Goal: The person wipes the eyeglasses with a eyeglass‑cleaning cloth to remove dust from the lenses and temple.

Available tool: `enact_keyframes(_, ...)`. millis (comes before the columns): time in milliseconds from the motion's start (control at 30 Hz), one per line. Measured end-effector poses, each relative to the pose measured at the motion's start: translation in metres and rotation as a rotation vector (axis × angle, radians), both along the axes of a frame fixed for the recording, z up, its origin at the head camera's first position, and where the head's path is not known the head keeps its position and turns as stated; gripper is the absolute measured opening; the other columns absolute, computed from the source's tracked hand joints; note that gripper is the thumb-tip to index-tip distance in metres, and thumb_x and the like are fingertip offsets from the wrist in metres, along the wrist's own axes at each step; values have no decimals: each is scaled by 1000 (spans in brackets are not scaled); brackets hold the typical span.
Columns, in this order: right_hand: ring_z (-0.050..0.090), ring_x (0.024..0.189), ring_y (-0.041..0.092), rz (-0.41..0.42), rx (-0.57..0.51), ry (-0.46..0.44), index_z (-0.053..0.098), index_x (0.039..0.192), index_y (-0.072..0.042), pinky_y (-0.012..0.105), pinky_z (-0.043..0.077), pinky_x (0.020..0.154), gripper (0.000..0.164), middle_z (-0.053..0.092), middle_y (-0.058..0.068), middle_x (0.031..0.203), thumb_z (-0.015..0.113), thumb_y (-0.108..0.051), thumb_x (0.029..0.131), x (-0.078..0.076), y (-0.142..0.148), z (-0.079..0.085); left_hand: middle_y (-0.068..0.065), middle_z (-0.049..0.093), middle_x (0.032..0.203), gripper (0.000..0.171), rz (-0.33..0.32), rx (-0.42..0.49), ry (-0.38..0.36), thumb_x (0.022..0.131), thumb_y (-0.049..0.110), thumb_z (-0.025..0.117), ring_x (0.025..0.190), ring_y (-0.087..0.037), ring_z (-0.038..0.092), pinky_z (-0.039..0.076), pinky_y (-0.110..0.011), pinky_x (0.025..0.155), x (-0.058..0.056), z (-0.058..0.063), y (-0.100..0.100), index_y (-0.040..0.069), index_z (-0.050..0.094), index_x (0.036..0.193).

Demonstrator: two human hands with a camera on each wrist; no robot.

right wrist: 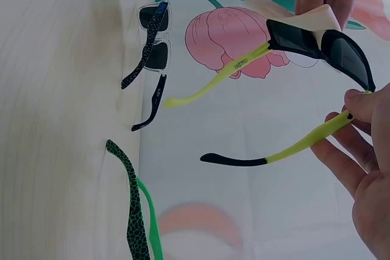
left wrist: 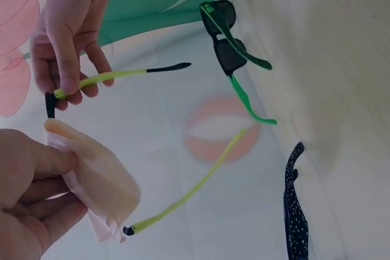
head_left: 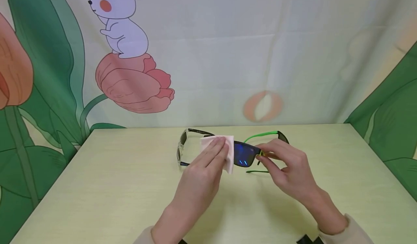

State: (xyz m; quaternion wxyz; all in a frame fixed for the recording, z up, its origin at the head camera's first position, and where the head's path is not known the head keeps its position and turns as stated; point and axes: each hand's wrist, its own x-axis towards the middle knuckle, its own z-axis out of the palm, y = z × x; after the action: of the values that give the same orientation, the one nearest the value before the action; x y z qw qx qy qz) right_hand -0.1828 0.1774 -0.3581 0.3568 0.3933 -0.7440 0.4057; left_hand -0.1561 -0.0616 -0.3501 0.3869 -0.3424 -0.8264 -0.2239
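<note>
Sunglasses (head_left: 245, 155) with dark blue mirrored lenses and yellow temples are held up above the table. My right hand (head_left: 291, 167) pinches them at the hinge corner between thumb and fingers. Over the other lens lies a pale pink cloth (head_left: 230, 160), which my left hand (head_left: 201, 176) pinches around that lens, fingers on the front. In the left wrist view the cloth (left wrist: 106, 172) hides most of the lens front. The right wrist view shows both lenses from behind, with one yellow temple (right wrist: 298, 145) beside the right hand's fingers and its black tip pointing away.
Behind the left hand, clear-framed sunglasses (head_left: 178, 150) with dark speckled temples rest on the pale table (head_left: 114, 189). Green sunglasses (left wrist: 231, 56) with dark lenses lie beyond the right hand. A printed curtain (head_left: 211, 74) hangs at the table's back edge.
</note>
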Motion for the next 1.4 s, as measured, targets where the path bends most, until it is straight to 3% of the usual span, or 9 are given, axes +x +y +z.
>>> enact_keyframes(167, 69, 84, 16, 18, -15, 46, 75, 101, -3, 22, 60, 74, 10, 72, 5, 93, 76, -10, 94, -3, 1, 0, -20, 66, 131, 43, 3, 29, -13, 85, -7, 80, 126, -32, 61, 46, -37, 107, -5, -2, -6, -7, 69, 126)
enact_keyframes(267, 69, 82, 15, 17, -18, 89, 76, 100, -2, 18, 57, 72, 26, 73, 5, 91, 67, -26, 102, -3, 2, 1, -20, 66, 131, 42, 9, 43, -14, 86, -4, 80, 126, -33, 61, 47, -39, 106, -7, -2, -9, -7, 69, 126)
enact_keyframes(500, 66, 80, 12, -9, -24, 115, 76, 98, 0, 13, 52, 67, 30, 73, 7, 89, 68, -29, 101, -2, 5, 6, -21, 65, 132, 44, 24, 42, -13, 85, -3, 82, 125, -34, 62, 49, -41, 103, -11, -2, -14, -7, 68, 127)
enact_keyframes(667, 60, 76, 9, 2, -47, 111, 76, 97, 1, 17, 41, 58, 30, 73, 9, 87, 69, -28, 101, -2, 9, 9, -20, 66, 130, 44, 40, 55, -14, 85, -3, 82, 124, -33, 63, 51, -40, 101, -14, -2, -17, -6, 69, 127)
enact_keyframes(767, 59, 76, 8, 15, -51, 101, 76, 97, 1, 17, 41, 57, 29, 73, 10, 88, 70, -27, 100, -2, 12, 10, -20, 67, 129, 42, 37, 69, 0, 85, -3, 81, 122, -33, 64, 51, -40, 100, -15, -3, -18, -6, 70, 126)
enact_keyframes(1067, 61, 78, 8, 40, -53, 73, 75, 97, 1, 15, 47, 61, 28, 72, 9, 89, 69, -26, 101, -3, 15, 9, -18, 68, 128, 45, -3, 89, 65, 81, -5, 84, 123, -32, 63, 50, -41, 102, -16, -2, -18, -5, 71, 124)
enact_keyframes(1400, 66, 84, 10, 80, -59, 118, 75, 94, 3, 15, 50, 77, 28, 72, 10, 87, 69, -23, 101, 0, 8, 12, -18, 68, 128, 43, -37, 51, 107, 81, -7, 82, 126, -31, 61, 46, -37, 108, -8, 2, -13, -4, 72, 123)
